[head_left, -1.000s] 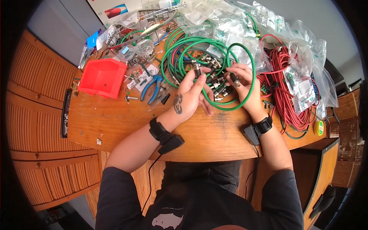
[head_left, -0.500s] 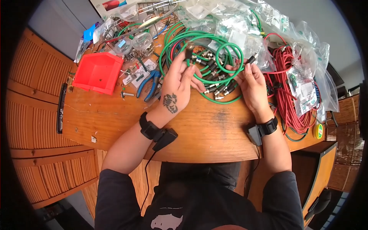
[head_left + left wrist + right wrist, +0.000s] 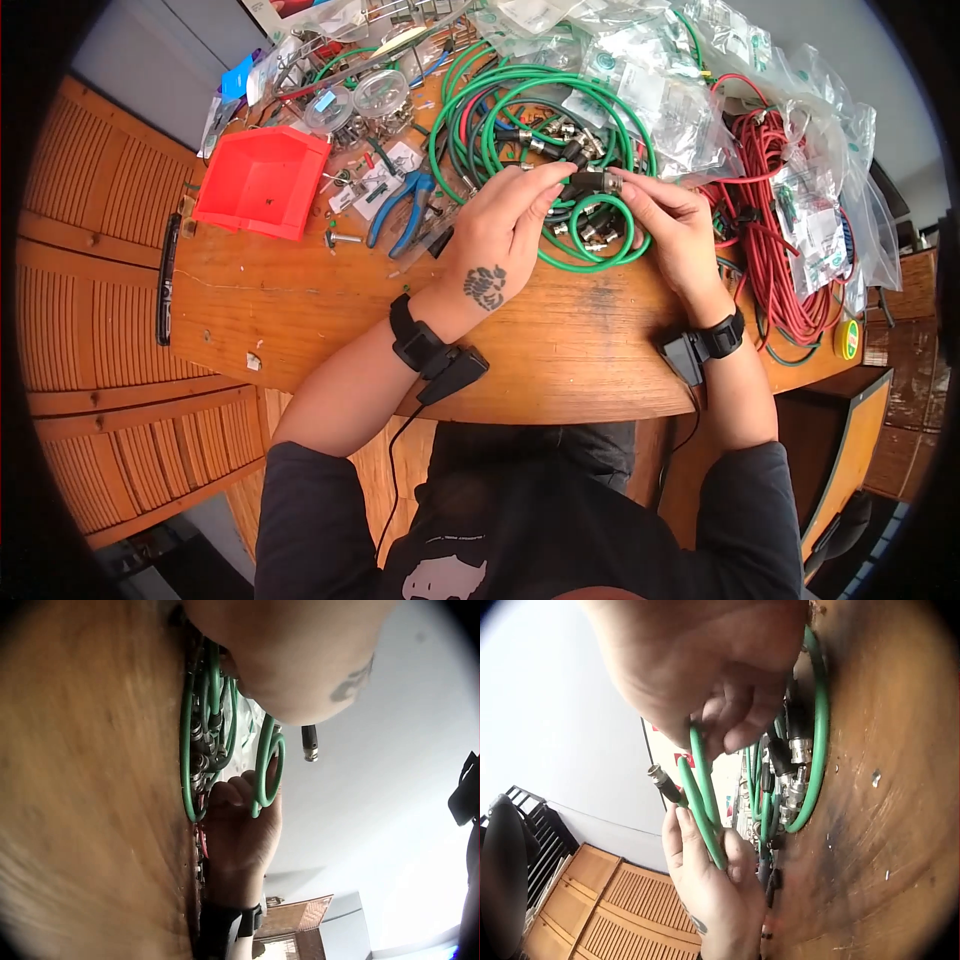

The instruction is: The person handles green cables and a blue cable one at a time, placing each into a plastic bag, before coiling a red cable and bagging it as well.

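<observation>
A green cable [image 3: 628,212] with a black, metal-tipped connector [image 3: 597,182] hangs in a small loop between the hands, above the pile. The left hand [image 3: 497,238] pinches it just behind the connector, as the right wrist view shows at the fingertips of the left hand [image 3: 712,889]. Fingers of the right hand [image 3: 682,240] curl round the loop's other side; in the left wrist view the right hand [image 3: 241,832] grips the loop [image 3: 264,769]. The far end of this cable cannot be made out. Beneath lies a larger green coil [image 3: 470,100] with several connectors.
Left of the coil are a red bin [image 3: 262,185], blue-handled pliers [image 3: 402,215] and clear jars [image 3: 381,92]. Plastic bags [image 3: 660,100] cover the back. A red cable bundle [image 3: 770,240] and a yellow-green tin [image 3: 848,338] lie at the right of the wooden table [image 3: 560,350].
The hands have come closer together, the left moving rightward with the connector. The loop between them looks smaller and hangs lower. The right hand's fingers have shifted on the cable.
</observation>
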